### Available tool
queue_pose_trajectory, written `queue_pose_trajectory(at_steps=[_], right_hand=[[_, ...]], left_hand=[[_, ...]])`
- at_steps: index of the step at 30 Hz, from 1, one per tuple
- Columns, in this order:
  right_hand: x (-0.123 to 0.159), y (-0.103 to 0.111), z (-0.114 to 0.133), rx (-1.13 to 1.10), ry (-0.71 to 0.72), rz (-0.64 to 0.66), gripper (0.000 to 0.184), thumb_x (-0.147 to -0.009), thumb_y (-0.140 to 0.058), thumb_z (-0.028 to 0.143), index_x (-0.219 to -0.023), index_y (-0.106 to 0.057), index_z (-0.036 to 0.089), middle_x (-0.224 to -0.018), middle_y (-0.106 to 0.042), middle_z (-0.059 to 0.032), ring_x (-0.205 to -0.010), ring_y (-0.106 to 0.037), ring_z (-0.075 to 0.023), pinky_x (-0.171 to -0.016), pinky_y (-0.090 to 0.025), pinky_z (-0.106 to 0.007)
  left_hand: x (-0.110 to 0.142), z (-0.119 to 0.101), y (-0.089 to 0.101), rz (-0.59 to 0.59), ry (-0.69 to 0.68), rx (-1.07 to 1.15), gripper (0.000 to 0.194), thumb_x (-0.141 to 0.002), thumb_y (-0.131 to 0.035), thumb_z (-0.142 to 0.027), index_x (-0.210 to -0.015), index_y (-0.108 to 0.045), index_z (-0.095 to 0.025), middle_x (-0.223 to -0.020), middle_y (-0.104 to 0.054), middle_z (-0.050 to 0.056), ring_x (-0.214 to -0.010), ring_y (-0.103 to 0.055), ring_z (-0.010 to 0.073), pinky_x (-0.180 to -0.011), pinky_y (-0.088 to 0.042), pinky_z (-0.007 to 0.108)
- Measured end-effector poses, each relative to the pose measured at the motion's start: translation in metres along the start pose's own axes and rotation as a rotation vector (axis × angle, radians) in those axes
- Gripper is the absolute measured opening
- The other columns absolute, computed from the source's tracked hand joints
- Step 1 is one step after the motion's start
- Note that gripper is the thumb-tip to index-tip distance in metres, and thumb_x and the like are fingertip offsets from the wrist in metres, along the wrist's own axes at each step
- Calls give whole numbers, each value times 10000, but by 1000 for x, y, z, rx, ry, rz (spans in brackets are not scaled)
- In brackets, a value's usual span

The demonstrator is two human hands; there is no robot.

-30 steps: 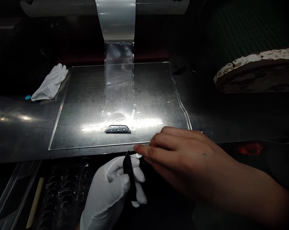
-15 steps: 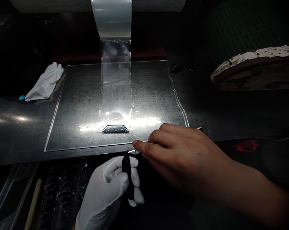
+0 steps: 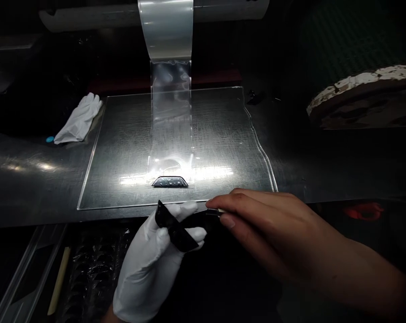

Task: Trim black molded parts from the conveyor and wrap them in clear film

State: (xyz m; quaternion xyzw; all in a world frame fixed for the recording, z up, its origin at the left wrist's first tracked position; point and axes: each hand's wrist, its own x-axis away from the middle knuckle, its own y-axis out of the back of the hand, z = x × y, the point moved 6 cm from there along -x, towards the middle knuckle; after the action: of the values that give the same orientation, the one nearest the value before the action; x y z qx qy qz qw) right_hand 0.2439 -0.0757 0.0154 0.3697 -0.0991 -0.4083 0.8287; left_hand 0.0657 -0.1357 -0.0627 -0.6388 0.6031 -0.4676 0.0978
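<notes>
My left hand (image 3: 149,264), in a white glove, grips a small black trapezoid-shaped piece (image 3: 176,229) between thumb and fingers, its dark face turned up. Bare, my right hand (image 3: 273,224) pinches a small knife (image 3: 213,211) with a thin blade. The blade points left toward the black piece; whether it touches the piece I cannot tell. Just beyond both hands, a similar dark trapezoid piece (image 3: 170,181) with light specks lies on a clear sheet (image 3: 122,134), at the near end of a strip of transparent film (image 3: 171,103).
A roll (image 3: 98,18) crosses the back. An empty-looking white glove (image 3: 79,119) lies left of the sheet, beside a blue disc (image 3: 50,139). Below the bench edge are a dark moulded tray (image 3: 95,269) and a yellowish stick (image 3: 59,280). A red object (image 3: 362,211) sits at right.
My left hand has turned the black piece from nearly edge-on to showing its broad face. My right hand has shifted slightly right and down with the knife. The whole view has moved a little.
</notes>
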Motion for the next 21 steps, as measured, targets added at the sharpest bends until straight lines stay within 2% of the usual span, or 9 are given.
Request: queue_pose_trajectory(at_steps=[2, 4, 9, 14, 17, 19, 21], right_hand=[[-1, 0, 3, -9, 7, 15, 334, -1057, -562, 188, -1378, -594, 271, -1187, -726, 22, -1041, -695, -128, -902, -542, -237], [-3, 0, 6, -1, 9, 26, 308, -1058, -566, 205, -1352, -603, 289, -1178, -727, 24, -1030, -698, -141, -888, -550, -258], [-8, -5, 9, 74, -9, 83, 169, -1081, -544, 288, -1218, -642, 307, -1088, -739, 35, -908, -713, -151, -767, -547, -280], [-16, -10, 12, 121, -6, 98, 230, -1096, -516, 322, -1288, -642, 319, -1049, -743, 26, -868, -715, -159, -731, -537, -284], [-18, -11, 12, 119, -24, 117, 201, -1085, -539, 322, -1213, -691, 293, -1034, -750, 2, -856, -720, -174, -731, -545, -283], [-18, -11, 13, 112, -27, 122, 182, -1077, -551, 313, -1155, -713, 281, -1025, -754, -6, -848, -723, -175, -734, -554, -278], [-16, -9, 14, 120, -21, 104, 174, -1073, -557, 312, -1107, -724, 280, -986, -756, 1, -811, -722, -163, -716, -560, -265]], left_hand=[[0, -2, 0, 21, -35, 0, 250, -970, -698, -349, -1191, -760, -249, -1371, -729, 44, -934, -770, 185, -855, -613, 279], [0, -3, 0, 52, -58, -5, 275, -994, -658, -375, -1222, -752, -252, -1364, -735, 60, -861, -767, 165, -826, -611, 275], [1, -4, 0, 101, -79, -24, 299, -1023, -601, -397, -1245, -751, -265, -1048, -833, 68, -819, -767, 174, -807, -600, 270], [-1, -8, -1, 85, -97, -16, 304, -1011, -624, -395, -1232, -757, -233, -1272, -779, 69, -776, -758, 149, -754, -608, 250], [-2, -8, 0, 65, -97, -2, 290, -1010, -628, -374, -1230, -753, -231, -1310, -762, 56, -786, -759, 148, -746, -621, 252], [-2, -8, 1, 45, -107, 20, 265, -1021, -612, -344, -1221, -748, -235, -1319, -754, 42, -883, -769, 170, -813, -634, 272], [-3, -10, 2, 33, -131, 55, 243, -1032, -597, -318, -1199, -745, -220, -1222, -780, 30, -1004, -756, 186, -953, -615, 305]])
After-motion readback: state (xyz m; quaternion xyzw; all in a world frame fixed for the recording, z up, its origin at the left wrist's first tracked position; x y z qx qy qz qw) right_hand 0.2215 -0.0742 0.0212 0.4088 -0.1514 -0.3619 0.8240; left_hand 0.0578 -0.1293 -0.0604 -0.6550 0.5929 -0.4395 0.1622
